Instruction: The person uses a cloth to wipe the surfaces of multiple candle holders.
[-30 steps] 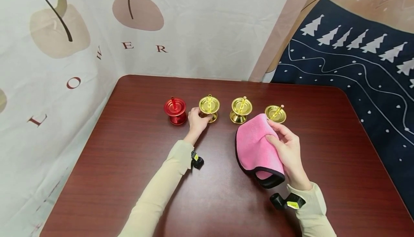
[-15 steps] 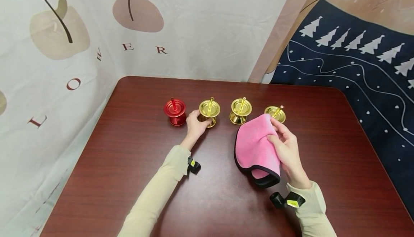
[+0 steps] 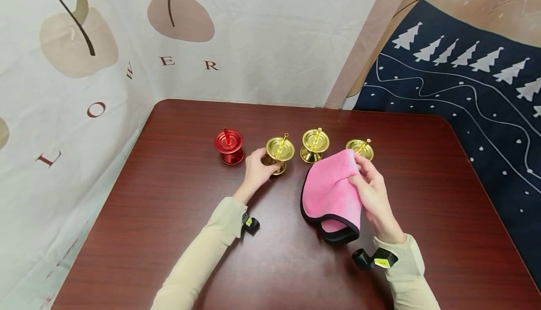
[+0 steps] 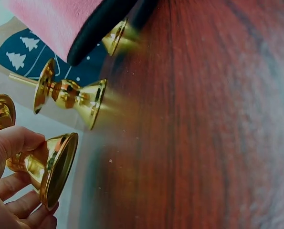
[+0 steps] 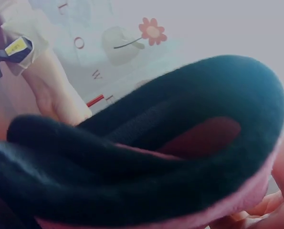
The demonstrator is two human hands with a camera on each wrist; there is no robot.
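My left hand [image 3: 257, 171] grips a gold candle holder [image 3: 280, 148] with a shallow dish and a thin spike on top. In the left wrist view the flared base [image 4: 59, 169] of this candle holder shows its hollow underside, tilted and off the table. A folded pink cloth [image 3: 330, 190] with black edging is pinched in my right hand [image 3: 376, 197], thumb on the near side. The cloth hangs in front of the rightmost gold candle holder [image 3: 366, 152] and hides its lower part. In the right wrist view the cloth's black border [image 5: 227, 176] covers most of the picture.
A red candle holder [image 3: 228, 146] stands upright left of my left hand. Another gold candle holder [image 3: 313, 145] stands between my hands, close to the held one. The dark red-brown table [image 3: 169, 178] meets a printed cloth backdrop [image 3: 270, 65] at its far edge.
My left hand has drawn the gold candle holder toward me and slightly right, out of the row. The pink cloth has shifted a little left in my right hand.
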